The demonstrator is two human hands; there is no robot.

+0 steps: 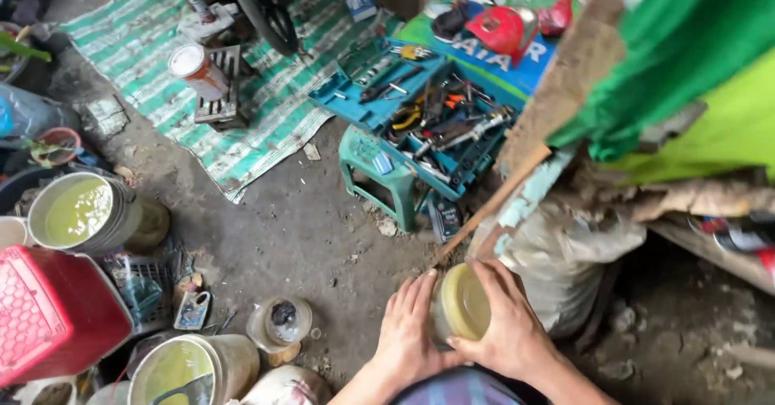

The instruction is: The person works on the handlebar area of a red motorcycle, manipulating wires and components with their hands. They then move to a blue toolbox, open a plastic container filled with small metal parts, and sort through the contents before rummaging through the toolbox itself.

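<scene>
Both my hands grip a small clear plastic jar (462, 304) with a yellowish lid or contents, held low in front of me. My left hand (408, 332) presses flat against its left side. My right hand (507, 328) wraps over its right side and top. The jar hovers above bare dirt ground, close to a dirty grey sack (557, 251).
An open blue toolbox (428, 118) full of tools rests on a green plastic stool (383, 175). A striped mat (202, 74) lies beyond. Buckets of yellowish liquid (77, 211) (182, 369), a red crate (48, 312) and a small jar (278, 322) stand left. A wooden stick (492, 203) leans nearby.
</scene>
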